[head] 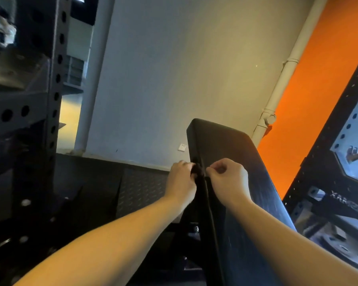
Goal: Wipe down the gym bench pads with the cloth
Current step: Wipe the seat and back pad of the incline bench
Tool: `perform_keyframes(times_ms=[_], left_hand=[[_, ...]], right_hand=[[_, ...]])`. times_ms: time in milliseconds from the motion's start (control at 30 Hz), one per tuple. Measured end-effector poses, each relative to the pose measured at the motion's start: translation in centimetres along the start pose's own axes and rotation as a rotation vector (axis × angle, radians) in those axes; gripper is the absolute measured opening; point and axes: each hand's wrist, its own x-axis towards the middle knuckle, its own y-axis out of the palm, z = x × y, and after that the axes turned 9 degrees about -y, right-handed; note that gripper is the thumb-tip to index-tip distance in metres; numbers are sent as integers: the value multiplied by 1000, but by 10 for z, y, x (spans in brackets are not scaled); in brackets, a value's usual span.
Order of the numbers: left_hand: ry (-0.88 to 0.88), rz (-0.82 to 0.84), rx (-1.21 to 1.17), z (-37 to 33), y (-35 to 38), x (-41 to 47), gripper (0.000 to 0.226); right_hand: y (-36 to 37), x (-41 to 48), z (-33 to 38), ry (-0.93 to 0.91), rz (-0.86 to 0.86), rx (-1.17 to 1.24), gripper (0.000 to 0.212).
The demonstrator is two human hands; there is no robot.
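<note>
A black inclined bench pad (232, 162) rises from the lower middle toward the wall, its top face turned to the right. Both my hands are at its left side edge, about a third of the way down from the top. My left hand (181, 180) grips a small dark bunched cloth (197, 170) against that edge. Just to the right, the curled fingers of my right hand (228, 179) pinch the same dark cloth where it meets the pad's seam. Most of the cloth is hidden by my fingers and blends with the pad.
A black perforated rack upright (57, 79) stands at the left, and another rack frame (339, 151) at the right. Behind are a grey wall, a white pipe (281, 83) and an orange wall. Dark floor mats (136, 186) lie beneath. Weight plates (343, 250) sit at lower right.
</note>
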Motion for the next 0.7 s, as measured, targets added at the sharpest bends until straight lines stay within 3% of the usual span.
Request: perform_keyframes(times_ms=[167, 300, 400, 567, 700], left_hand=[[-24, -62, 67, -7, 0, 31, 26], [-114, -55, -38, -4, 5, 35, 27], [-81, -5, -129, 7, 7, 14, 23], [78, 22, -42, 19, 5, -38, 21], [-25, -43, -66, 10, 8, 5, 21]], right_hand=[[4, 0, 8, 22, 34, -24, 5], [6, -10, 6, 41, 23, -47, 5], [3, -14, 6, 25, -11, -49, 6], [-8, -23, 5, 20, -28, -75, 7], [-15, -24, -3, 38, -55, -72, 11]])
